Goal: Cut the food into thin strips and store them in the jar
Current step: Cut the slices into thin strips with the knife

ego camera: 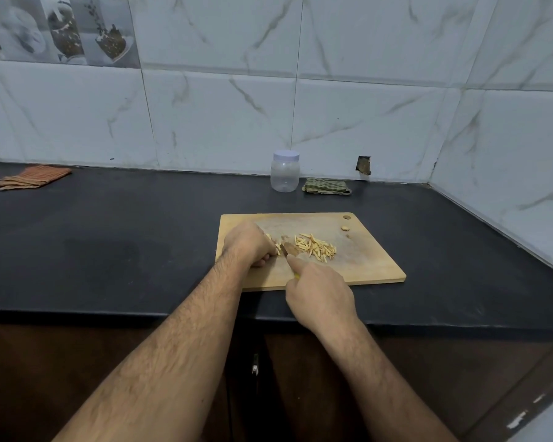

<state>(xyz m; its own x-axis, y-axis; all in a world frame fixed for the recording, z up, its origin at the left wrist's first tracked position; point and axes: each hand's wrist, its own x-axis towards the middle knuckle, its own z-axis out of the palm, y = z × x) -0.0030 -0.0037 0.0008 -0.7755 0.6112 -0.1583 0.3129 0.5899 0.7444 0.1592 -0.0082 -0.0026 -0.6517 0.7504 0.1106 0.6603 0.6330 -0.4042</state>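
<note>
A wooden cutting board lies on the black counter. On it sits a pile of pale thin strips. My left hand is curled over a small piece of the food at the board's left side, holding it down. My right hand grips a knife with a yellow handle, forefinger stretched along the blade's back; the blade meets the food beside my left fingers. A clear plastic jar with a pale lid on stands upright behind the board, near the wall.
A green checked cloth lies right of the jar, and an orange striped cloth lies at the far left. Small food scraps sit by the board's far right corner. Tiled walls close the back and right of the counter.
</note>
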